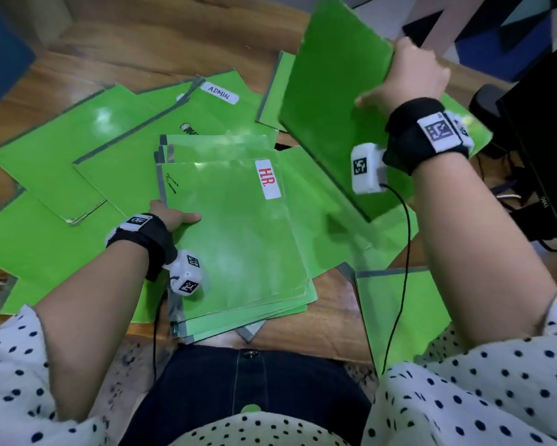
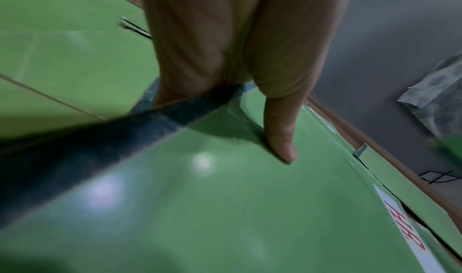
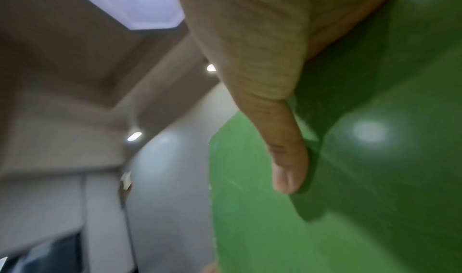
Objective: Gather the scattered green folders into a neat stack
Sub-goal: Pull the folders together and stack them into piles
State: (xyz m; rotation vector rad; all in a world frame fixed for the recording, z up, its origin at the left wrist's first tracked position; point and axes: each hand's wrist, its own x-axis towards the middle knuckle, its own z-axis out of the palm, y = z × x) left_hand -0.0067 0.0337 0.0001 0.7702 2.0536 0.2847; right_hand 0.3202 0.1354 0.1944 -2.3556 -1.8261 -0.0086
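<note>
A stack of green folders lies in front of me, its top one marked with a white "H.R." label. My left hand grips the stack's left edge, thumb on top and fingers hidden beneath. My right hand holds another green folder tilted up in the air at the upper right, thumb pressed on its face, fingers behind its edge. More green folders lie scattered around: one labelled "ADMIN" behind the stack, several at the left, one at the front right.
The folders lie on a wooden table. A black monitor with cables stands at the right edge. A blue object sits at the far left. My lap is against the table's front edge.
</note>
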